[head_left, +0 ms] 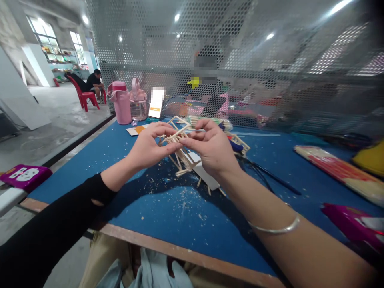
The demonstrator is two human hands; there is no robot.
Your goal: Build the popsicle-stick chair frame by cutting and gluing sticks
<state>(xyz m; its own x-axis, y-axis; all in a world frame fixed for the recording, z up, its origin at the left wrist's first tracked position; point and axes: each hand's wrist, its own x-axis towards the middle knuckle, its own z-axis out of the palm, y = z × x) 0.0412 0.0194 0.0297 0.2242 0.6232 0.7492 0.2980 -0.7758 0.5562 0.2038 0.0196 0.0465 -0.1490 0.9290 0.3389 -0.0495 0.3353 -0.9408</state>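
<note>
Above the blue tabletop, both my hands hold a small open model (183,160) built of thin pale wooden sticks. My left hand (151,144) pinches its left side between thumb and fingers. From the other side, my right hand (214,150) is closed on its upper part, thumb and forefinger pressed together near the left thumb. Fingers hide the exact joint between them. Beneath lie a white card (210,176) and a few loose sticks. Just behind my right hand are a blue-handled tool (236,146), partly hidden, and another stick frame (242,145).
Wood crumbs dot the blue table (144,224). A pink thermos jug (122,106), a clear bottle (138,105) and a lit phone (155,105) stand by the perforated metal screen (168,52). A stick packet (339,170) and purple box (354,226) lie right. A person sits far left.
</note>
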